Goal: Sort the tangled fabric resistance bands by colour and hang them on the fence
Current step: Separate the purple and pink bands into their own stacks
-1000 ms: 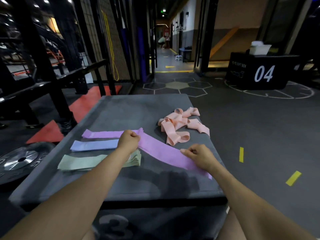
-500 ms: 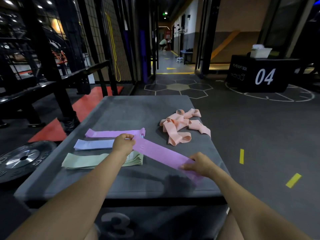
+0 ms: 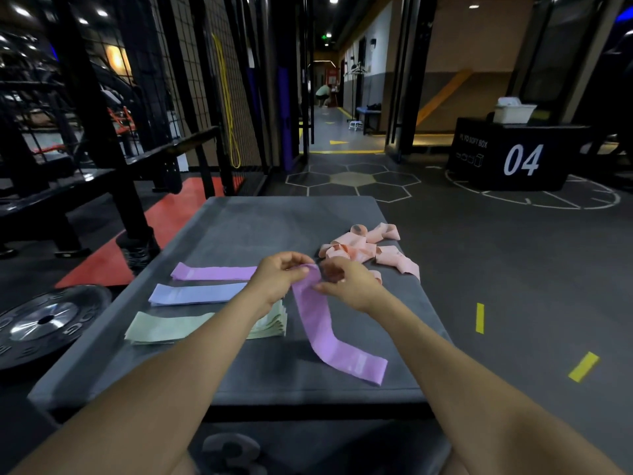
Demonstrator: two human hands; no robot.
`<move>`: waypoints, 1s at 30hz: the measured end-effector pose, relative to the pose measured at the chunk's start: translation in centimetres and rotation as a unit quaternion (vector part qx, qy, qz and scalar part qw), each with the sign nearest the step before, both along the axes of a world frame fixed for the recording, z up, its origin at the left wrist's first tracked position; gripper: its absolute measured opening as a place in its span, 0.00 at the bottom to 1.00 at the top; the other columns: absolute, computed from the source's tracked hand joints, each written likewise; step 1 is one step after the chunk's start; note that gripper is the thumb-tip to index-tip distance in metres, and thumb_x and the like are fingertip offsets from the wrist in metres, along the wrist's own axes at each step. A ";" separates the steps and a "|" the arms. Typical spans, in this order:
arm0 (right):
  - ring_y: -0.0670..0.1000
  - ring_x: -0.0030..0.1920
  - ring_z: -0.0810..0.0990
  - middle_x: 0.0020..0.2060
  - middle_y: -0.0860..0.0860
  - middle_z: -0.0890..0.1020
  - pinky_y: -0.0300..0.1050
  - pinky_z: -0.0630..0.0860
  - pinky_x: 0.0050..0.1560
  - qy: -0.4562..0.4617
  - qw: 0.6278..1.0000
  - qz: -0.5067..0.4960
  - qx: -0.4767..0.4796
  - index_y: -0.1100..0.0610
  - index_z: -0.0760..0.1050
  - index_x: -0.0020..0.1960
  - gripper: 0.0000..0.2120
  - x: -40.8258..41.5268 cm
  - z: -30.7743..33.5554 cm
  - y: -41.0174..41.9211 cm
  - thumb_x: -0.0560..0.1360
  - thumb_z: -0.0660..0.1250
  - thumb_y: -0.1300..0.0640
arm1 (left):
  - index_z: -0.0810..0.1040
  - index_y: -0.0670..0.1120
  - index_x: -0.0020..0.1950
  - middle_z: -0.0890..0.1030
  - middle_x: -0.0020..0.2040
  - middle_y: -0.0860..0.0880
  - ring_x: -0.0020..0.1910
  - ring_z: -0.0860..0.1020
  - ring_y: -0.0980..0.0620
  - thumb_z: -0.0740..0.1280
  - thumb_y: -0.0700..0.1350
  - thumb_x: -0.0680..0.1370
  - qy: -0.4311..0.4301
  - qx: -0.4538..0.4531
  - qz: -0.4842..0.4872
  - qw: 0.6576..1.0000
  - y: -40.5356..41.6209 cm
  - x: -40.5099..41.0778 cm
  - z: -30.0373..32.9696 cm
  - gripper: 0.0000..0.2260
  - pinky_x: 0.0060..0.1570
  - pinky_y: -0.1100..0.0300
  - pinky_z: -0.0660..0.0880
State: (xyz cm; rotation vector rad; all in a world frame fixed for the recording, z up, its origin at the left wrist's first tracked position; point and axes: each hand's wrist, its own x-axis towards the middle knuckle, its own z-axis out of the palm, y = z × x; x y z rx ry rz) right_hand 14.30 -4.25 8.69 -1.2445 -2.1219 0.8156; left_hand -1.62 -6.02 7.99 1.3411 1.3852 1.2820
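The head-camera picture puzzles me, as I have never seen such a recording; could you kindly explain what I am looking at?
There is no machine here: a camera worn on a person's head looks down at their bare arms. The left hand and right hand both pinch one end of a purple band, whose other end trails on a grey padded box. On the box lie flat another purple band, a blue band and a stack of green bands. A tangle of pink bands waits unsorted.
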 end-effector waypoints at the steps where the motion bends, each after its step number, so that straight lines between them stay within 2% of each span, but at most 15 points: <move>1: 0.51 0.42 0.75 0.40 0.51 0.78 0.43 0.74 0.45 0.006 1.000 0.007 0.011 0.61 0.76 0.54 0.15 -0.5 0.6 0.1 0.71 0.73 0.56 | 0.78 0.47 0.41 0.80 0.41 0.50 0.41 0.77 0.55 0.64 0.30 0.75 -0.010 0.011 -0.014 1.000 0.1 0.3 0.6 0.12 0.46 0.66 0.74; 3: 0.46 0.32 0.70 0.30 0.47 0.72 0.34 0.68 0.32 0.027 1.000 0.001 0.013 0.60 0.76 0.46 0.07 -1.0 1.7 0.1 0.73 0.71 0.58 | 0.78 0.47 0.43 0.80 0.40 0.50 0.38 0.78 0.58 0.65 0.31 0.75 -0.031 0.026 -0.027 0.999 0.0 0.6 1.7 0.11 0.41 0.69 0.75; 5: 0.42 0.29 0.69 0.28 0.45 0.72 0.28 0.65 0.28 0.074 0.997 -0.007 -0.009 0.60 0.76 0.44 0.02 -1.2 2.6 0.2 0.74 0.69 0.61 | 0.77 0.49 0.45 0.80 0.41 0.51 0.37 0.78 0.60 0.67 0.32 0.75 -0.054 0.038 -0.020 0.998 -0.1 0.5 2.3 0.11 0.37 0.69 0.74; 6: 0.42 0.30 0.69 0.28 0.45 0.72 0.29 0.66 0.29 0.094 0.995 -0.014 -0.012 0.61 0.77 0.44 0.01 -1.3 3.1 0.3 0.74 0.68 0.63 | 0.76 0.50 0.47 0.80 0.43 0.52 0.39 0.78 0.58 0.68 0.33 0.74 -0.071 0.038 -0.017 0.997 -0.1 0.4 2.5 0.12 0.39 0.67 0.74; 8: 0.45 0.32 0.72 0.30 0.48 0.76 0.37 0.71 0.36 0.141 0.989 -0.030 -0.013 0.63 0.79 0.46 0.03 -1.6 4.2 0.5 0.73 0.69 0.65 | 0.75 0.50 0.50 0.81 0.46 0.51 0.45 0.78 0.53 0.69 0.33 0.73 -0.094 0.019 -0.035 0.995 -0.2 -0.1 2.4 0.13 0.49 0.61 0.74; 10: 0.50 0.36 0.74 0.35 0.54 0.79 0.46 0.74 0.41 0.196 0.979 -0.053 -0.022 0.66 0.79 0.47 0.05 -1.9 5.3 0.8 0.72 0.70 0.65 | 0.75 0.48 0.53 0.82 0.51 0.49 0.52 0.79 0.50 0.70 0.35 0.73 -0.061 -0.026 -0.089 0.994 -0.6 -0.2 1.9 0.12 0.57 0.56 0.73; 11: 0.51 0.38 0.74 0.36 0.56 0.79 0.48 0.73 0.42 0.213 0.974 -0.068 -0.023 0.67 0.79 0.47 0.06 -2.0 5.8 0.9 0.72 0.70 0.65 | 0.76 0.47 0.53 0.82 0.52 0.48 0.52 0.79 0.50 0.70 0.37 0.74 -0.026 -0.049 -0.113 0.992 -0.7 -0.2 1.5 0.11 0.57 0.58 0.73; 13: 0.52 0.39 0.76 0.38 0.56 0.80 0.49 0.74 0.42 0.243 0.965 -0.096 -0.022 0.65 0.79 0.46 0.05 -2.0 6.7 1.6 0.72 0.71 0.64 | 0.78 0.47 0.50 0.81 0.50 0.49 0.49 0.78 0.52 0.71 0.41 0.74 0.052 -0.081 -0.121 0.988 -1.0 -0.2 1.0 0.07 0.50 0.62 0.73; 16: 0.53 0.42 0.79 0.41 0.55 0.82 0.52 0.78 0.45 0.306 0.937 -0.165 -0.026 0.57 0.78 0.43 0.02 -1.3 7.6 2.9 0.72 0.70 0.62 | 0.77 0.45 0.46 0.77 0.45 0.51 0.44 0.73 0.52 0.69 0.46 0.76 0.163 -0.108 -0.106 0.975 -0.9 -1.6 0.7 0.05 0.43 0.60 0.68; 18: 0.52 0.37 0.76 0.37 0.54 0.80 0.49 0.76 0.40 0.341 0.914 -0.216 -0.036 0.56 0.76 0.40 0.05 -0.8 7.7 3.8 0.73 0.69 0.63 | 0.73 0.44 0.44 0.70 0.42 0.52 0.39 0.68 0.52 0.67 0.46 0.77 0.212 -0.115 -0.106 0.965 -0.9 -3.1 0.8 0.06 0.40 0.58 0.62; 20: 0.50 0.31 0.69 0.32 0.53 0.74 0.43 0.69 0.33 0.355 0.897 -0.258 -0.053 0.56 0.72 0.36 0.09 -0.7 7.4 4.5 0.73 0.68 0.63 | 0.70 0.47 0.40 0.66 0.37 0.52 0.36 0.63 0.52 0.65 0.45 0.77 0.194 -0.120 -0.087 0.970 -1.0 -4.7 1.2 0.08 0.37 0.58 0.59; 22: 0.50 0.29 0.66 0.31 0.53 0.72 0.42 0.65 0.32 0.370 0.877 -0.297 -0.081 0.57 0.71 0.37 0.08 -1.0 6.5 5.1 0.74 0.66 0.64 | 0.69 0.48 0.36 0.66 0.33 0.52 0.34 0.63 0.53 0.64 0.44 0.77 0.178 -0.119 -0.061 0.975 -1.1 -6.4 1.5 0.10 0.35 0.59 0.59; 25: 0.51 0.28 0.65 0.30 0.54 0.69 0.41 0.62 0.30 0.391 0.847 -0.337 -0.127 0.58 0.70 0.38 0.07 -2.1 4.7 5.9 0.72 0.64 0.65 | 0.70 0.47 0.38 0.72 0.28 0.53 0.30 0.70 0.55 0.64 0.43 0.78 0.175 -0.138 -0.046 0.974 -1.1 -9.8 1.3 0.09 0.33 0.63 0.65; 28: 0.52 0.28 0.68 0.32 0.56 0.71 0.41 0.65 0.29 0.390 0.835 -0.357 -0.153 0.59 0.70 0.40 0.05 -3.8 3.1 6.7 0.71 0.64 0.65 | 0.73 0.46 0.41 0.73 0.30 0.52 0.30 0.70 0.55 0.67 0.47 0.76 0.205 -0.169 -0.010 0.964 -1.1 -14.1 0.4 0.07 0.31 0.65 0.66; 30: 0.52 0.29 0.71 0.35 0.56 0.74 0.43 0.70 0.34 0.384 0.834 -0.359 -0.169 0.57 0.70 0.41 0.05 -5.0 2.1 7.1 0.72 0.64 0.65 | 0.74 0.46 0.38 0.71 0.33 0.49 0.31 0.68 0.52 0.70 0.49 0.75 0.223 -0.187 0.026 0.956 -0.7 -17.1 -0.4 0.10 0.32 0.62 0.66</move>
